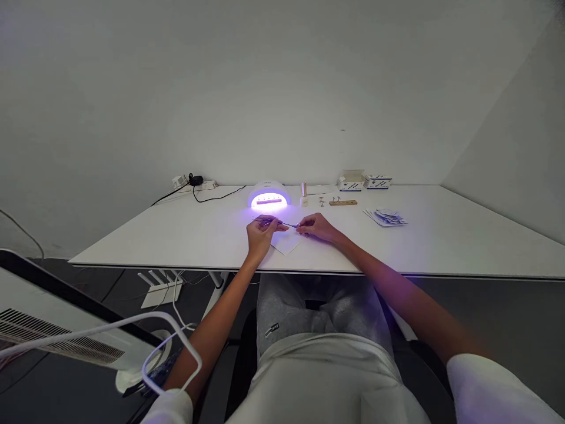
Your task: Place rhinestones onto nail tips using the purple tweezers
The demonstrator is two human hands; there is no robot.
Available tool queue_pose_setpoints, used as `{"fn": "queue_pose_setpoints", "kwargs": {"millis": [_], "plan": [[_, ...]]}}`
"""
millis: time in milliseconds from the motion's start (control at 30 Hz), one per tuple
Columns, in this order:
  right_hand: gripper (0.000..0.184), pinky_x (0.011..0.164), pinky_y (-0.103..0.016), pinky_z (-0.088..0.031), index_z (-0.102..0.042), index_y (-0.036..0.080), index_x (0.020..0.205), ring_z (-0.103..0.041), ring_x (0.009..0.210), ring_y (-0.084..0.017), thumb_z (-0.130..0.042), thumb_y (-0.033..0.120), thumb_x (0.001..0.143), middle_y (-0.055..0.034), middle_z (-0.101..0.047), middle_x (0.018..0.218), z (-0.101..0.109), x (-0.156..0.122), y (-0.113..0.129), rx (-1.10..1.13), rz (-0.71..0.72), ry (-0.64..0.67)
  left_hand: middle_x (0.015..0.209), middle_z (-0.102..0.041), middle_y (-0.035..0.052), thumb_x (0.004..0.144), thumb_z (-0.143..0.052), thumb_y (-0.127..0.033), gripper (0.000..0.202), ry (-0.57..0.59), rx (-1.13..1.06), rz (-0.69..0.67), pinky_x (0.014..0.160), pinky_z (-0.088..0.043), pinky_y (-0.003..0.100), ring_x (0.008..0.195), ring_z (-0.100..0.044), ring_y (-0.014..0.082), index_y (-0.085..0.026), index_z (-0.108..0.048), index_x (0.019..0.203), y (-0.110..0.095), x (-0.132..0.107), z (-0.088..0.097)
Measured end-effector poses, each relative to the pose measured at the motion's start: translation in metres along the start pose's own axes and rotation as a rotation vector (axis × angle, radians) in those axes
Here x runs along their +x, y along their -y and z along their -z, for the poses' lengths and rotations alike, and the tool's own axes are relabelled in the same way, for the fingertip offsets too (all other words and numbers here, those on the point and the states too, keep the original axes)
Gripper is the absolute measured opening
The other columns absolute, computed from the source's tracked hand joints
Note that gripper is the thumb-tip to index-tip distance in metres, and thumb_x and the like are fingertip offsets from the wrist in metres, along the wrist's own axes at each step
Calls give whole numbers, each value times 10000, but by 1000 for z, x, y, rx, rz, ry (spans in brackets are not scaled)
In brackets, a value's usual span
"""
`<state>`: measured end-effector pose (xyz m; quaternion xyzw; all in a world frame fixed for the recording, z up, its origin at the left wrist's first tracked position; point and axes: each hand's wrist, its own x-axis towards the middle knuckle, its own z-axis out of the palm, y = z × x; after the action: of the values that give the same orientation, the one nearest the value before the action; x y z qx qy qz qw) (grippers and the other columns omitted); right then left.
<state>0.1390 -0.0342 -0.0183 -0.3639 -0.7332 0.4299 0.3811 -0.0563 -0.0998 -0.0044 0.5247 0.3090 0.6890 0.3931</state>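
Note:
My left hand (261, 231) is closed around a thin dark tool (282, 223) that points to the right. My right hand (316, 227) is pinched at the tool's tip, on something too small to make out. Both hands hover over a white sheet of paper (286, 242) lying on the white table (185, 235). Just behind them a white dome lamp (269, 195) glows purple, with a pink strip inside its opening.
A small bottle (303, 194), metal clips and a wooden strip (343, 202) lie behind my right hand. Two white boxes (362, 181) sit by the wall, a stack of packets (385, 217) to the right. A power strip and cable (196, 184) lie back left.

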Motion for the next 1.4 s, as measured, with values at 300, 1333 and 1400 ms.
{"fn": "queue_pose_setpoints", "kwargs": {"millis": [300, 1333, 1400], "plan": [[222, 547, -251, -418, -728, 122, 713, -536, 528, -108, -761, 324, 627, -27, -668, 608, 0, -1, 1, -22, 3, 34, 729, -696, 72, 727, -737, -330, 274, 12, -19, -2, 681, -603, 408, 642, -715, 244, -112, -596, 815, 2, 0, 0], [268, 539, -251, -442, -757, 131, 735, -555, 524, -115, -783, 361, 601, -53, -702, 648, 2, -2, 1, 2, 3, 39, 743, -703, 76, 704, -755, -355, 311, 12, -38, 22, 715, -596, 423, 642, -714, 235, -117, -591, 820, 1, -1, 1], [255, 550, -252, -443, -758, 132, 721, -559, 532, -118, -781, 358, 605, -53, -702, 645, 2, -2, 3, -3, 2, 40, 741, -700, 77, 713, -750, -342, 294, 12, -48, 17, 707, -597, 421, 638, -713, 236, -114, -593, 811, 0, -1, 1]]}}
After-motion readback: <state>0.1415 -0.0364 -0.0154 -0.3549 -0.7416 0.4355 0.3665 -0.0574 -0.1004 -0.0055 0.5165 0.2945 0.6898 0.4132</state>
